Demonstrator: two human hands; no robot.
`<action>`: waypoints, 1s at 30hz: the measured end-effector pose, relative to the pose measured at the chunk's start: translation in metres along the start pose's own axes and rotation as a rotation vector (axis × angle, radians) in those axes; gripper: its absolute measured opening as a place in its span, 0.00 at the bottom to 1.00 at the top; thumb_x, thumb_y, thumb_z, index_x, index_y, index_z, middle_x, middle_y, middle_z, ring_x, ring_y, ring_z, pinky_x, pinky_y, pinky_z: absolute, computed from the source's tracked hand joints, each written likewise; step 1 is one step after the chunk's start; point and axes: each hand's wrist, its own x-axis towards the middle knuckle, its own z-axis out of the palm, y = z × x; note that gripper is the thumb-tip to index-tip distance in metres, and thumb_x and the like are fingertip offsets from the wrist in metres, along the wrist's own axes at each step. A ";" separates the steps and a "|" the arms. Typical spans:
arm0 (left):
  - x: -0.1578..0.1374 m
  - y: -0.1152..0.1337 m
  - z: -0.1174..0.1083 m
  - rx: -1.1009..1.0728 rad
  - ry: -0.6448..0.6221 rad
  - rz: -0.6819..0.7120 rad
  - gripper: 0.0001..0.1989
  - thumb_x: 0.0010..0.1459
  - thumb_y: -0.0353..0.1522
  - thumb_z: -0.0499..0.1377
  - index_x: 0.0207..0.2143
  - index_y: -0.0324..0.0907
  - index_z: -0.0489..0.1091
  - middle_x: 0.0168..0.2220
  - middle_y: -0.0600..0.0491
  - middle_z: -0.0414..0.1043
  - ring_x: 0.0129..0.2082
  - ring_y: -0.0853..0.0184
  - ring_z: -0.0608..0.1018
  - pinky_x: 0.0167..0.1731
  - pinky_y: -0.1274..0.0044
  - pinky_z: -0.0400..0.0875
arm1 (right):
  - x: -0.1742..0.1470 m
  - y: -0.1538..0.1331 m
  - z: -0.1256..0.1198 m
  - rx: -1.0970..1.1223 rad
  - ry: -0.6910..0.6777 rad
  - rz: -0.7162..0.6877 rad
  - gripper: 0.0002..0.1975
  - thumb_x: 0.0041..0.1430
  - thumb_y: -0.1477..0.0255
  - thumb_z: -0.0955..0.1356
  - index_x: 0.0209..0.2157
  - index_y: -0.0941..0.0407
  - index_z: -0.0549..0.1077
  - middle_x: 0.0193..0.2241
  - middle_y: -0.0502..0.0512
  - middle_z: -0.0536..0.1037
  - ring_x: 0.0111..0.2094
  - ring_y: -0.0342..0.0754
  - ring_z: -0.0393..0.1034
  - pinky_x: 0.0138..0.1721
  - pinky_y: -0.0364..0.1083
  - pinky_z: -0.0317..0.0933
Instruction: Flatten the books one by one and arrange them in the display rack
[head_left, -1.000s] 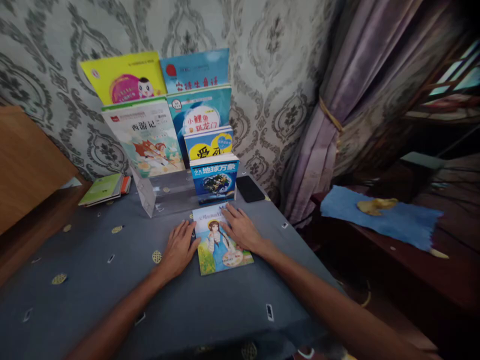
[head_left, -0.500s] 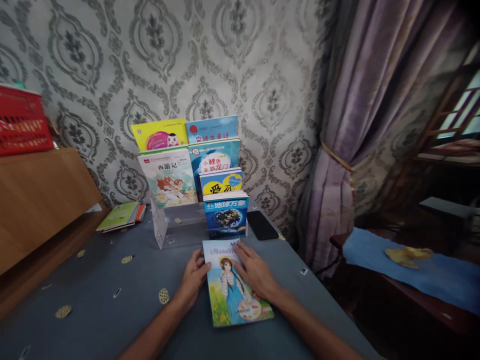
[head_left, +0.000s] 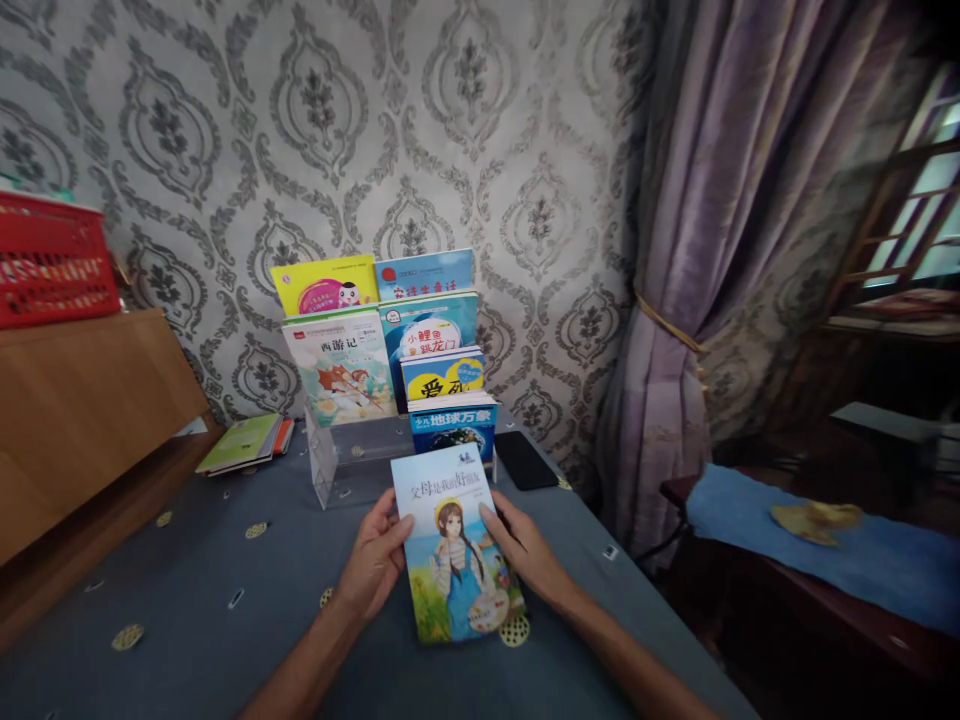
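Note:
Between my hands is a book [head_left: 442,575] with a girl in a yellow hat and blue dress on its cover. My left hand [head_left: 377,552] is closed on its left edge, thumb on the cover. My right hand [head_left: 521,540] grips the right edge the same way; the fingers behind the book are hidden. Just beyond it stands a clear acrylic book stand [head_left: 367,450] with several children's books in tiers. The book's top edge overlaps the lower part of a blue book with an earth picture [head_left: 454,425] in the front right tier.
A black phone [head_left: 527,460] lies right of the stand. Several thin books [head_left: 241,443] are stacked at the left, beside a wooden cabinet [head_left: 90,400] bearing a red basket [head_left: 56,258]. A purple curtain [head_left: 667,300] hangs at the right, near a bench with a blue cloth [head_left: 825,545].
The book has come up off the table and its top now tilts toward the stand. My right hand has moved from lying on the cover to gripping the right edge.

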 end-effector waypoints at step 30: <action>-0.009 -0.018 -0.092 1.257 -0.199 0.210 0.21 0.63 0.43 0.58 0.56 0.47 0.72 0.64 0.46 0.66 0.66 0.56 0.66 0.68 0.62 0.52 | -0.002 0.019 -0.011 -0.569 -0.308 -0.235 0.22 0.56 0.85 0.62 0.46 0.55 0.80 0.50 0.59 0.81 0.53 0.53 0.75 0.58 0.56 0.64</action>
